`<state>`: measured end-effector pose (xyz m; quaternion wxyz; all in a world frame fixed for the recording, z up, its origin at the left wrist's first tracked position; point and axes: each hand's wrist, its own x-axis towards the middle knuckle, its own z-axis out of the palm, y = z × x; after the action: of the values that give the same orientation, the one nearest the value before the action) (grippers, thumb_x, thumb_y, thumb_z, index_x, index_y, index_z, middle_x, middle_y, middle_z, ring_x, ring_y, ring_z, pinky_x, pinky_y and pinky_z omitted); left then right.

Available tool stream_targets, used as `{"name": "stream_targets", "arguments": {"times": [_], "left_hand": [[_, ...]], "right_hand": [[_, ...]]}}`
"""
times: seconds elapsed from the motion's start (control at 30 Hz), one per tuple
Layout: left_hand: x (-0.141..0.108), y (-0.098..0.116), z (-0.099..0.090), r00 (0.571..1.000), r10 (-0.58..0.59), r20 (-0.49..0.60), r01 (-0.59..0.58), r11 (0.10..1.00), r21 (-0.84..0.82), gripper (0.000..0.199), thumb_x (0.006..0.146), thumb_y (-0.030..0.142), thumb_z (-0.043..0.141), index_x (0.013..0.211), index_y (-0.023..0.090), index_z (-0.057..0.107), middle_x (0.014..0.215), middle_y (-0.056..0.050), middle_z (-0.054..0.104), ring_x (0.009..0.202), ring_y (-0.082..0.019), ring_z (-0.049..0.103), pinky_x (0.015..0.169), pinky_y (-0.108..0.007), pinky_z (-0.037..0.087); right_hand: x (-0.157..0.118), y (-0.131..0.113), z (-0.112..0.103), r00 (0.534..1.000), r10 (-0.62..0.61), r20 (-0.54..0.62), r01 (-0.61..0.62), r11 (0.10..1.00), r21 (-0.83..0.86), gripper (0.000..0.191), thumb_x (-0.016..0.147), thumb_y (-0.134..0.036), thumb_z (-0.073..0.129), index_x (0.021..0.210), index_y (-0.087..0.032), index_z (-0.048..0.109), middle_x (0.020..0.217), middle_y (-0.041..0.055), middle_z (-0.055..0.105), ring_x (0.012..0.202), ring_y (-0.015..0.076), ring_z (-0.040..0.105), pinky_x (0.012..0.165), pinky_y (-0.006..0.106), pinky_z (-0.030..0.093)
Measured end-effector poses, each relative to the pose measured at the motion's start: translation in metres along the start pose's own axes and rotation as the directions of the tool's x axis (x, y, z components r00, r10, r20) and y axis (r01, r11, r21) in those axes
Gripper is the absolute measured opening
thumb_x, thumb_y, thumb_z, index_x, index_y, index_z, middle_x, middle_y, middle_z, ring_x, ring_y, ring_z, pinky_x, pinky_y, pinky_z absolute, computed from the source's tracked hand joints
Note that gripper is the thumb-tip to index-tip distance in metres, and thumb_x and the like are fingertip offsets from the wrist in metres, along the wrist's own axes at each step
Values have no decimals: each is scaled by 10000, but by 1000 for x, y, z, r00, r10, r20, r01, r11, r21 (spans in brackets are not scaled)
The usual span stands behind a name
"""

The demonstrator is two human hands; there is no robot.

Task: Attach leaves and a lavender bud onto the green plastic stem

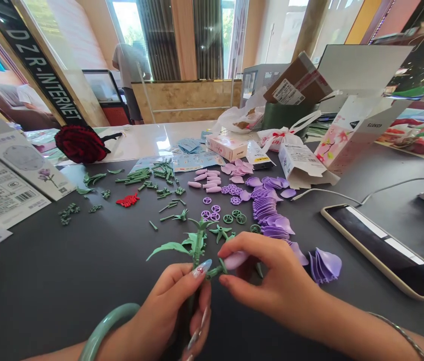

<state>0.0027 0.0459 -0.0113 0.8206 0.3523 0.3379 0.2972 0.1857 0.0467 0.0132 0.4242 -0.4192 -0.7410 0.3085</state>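
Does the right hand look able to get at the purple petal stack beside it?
Likely yes: the right hand lies close beside the purple petal stack with nothing blocking the way, though it is holding a lilac piece.

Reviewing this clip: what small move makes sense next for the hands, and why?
Probably press the lilac bud firmly onto the green side stem: the right hand pinches the bud right at that stem's tip, while the left hand steadies the leafy main stem.

The place is looking like a small shop or office — tall windows (pixel 125 25) are letting in daylight, a black "INTERNET" banner (pixel 34 62) is leaning nearby, and a cardboard parcel (pixel 298 80) is sitting on the desk (pixel 46 301).
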Motion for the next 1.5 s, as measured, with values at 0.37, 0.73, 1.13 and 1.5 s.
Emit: {"name": "stream_targets", "arguments": {"times": [0.37,0.73,1.13,1.5], "left_hand": [[-1,3,0,962,-241,131,237,971,42,467,726,559,646,588,114,668,374,0,480,316,-91,395,285,-164,254],[-2,7,0,971,-217,103,211,975,64,413,672,531,689,542,140,656,347,4,493,302,-98,399,268,-191,267],[-1,8,0,978,-180,110,181,983,-7,369,688,502,746,632,146,665,376,33,487,294,-76,391,288,-165,294],[1,4,-4,981,-127,144,135,990,-46,336,728,456,740,648,136,676,394,39,479,294,-60,377,283,-151,277]], "right_hand": [[-1,10,1,986,-135,98,129,989,66,130,749,-103,629,846,-190,634,760,-10,648,655,104,581,593,194,469],[-2,11,3,979,-188,74,184,981,57,154,734,-70,628,853,-167,641,768,-1,648,688,100,583,624,181,447],[-6,11,3,978,-206,31,205,978,40,155,745,-65,639,862,-166,647,781,-3,655,699,89,590,637,164,449],[-3,11,2,975,-218,44,218,976,15,163,760,-66,636,889,-164,647,801,3,650,713,94,590,648,172,451]]}}
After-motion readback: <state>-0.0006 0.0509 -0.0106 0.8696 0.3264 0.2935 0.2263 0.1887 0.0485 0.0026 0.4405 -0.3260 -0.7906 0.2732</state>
